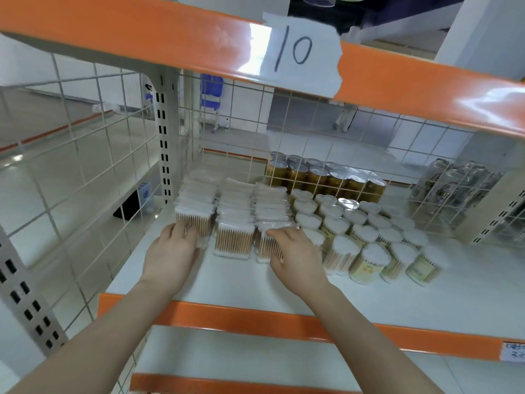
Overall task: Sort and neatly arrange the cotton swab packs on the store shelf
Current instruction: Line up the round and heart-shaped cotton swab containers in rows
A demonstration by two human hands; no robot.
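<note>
Head view: the left hand (174,251) lies against the front pack of the left row (194,220), fingers fairly straight and pressed on its face and lower right corner; it grips nothing that I can see. The right hand (295,258) is on the front pack of the right row (268,243), fingers curled over its top edge and thumb down at its lower front, so it holds that pack. This pack stands slightly tilted and just forward of its neighbours.

Between the two hands stands the front pack of the middle row (234,238), upright and touched by neither hand. The three rows (235,200) of flat clear swab packs run back side by side to the wire grid (85,155) at the rear, close against each other, at the left end of the white shelf (255,282).

Just right of the rows, touching or nearly so, stand round tubs (369,258) of swabs in a loose cluster, white tips up; the ones at the front lean a little. Behind the tubs, beyond the grid, is a block of gold cans (326,177). Further right, also behind the wire, are clear wrapped items (451,183) too blurred to tell.

The shelf has an orange front edge (284,322) with a small label (514,351) at its right. The shelf above carries a paper tag (301,52) marked "10". A slotted upright (164,137) stands left of the rows.
</note>
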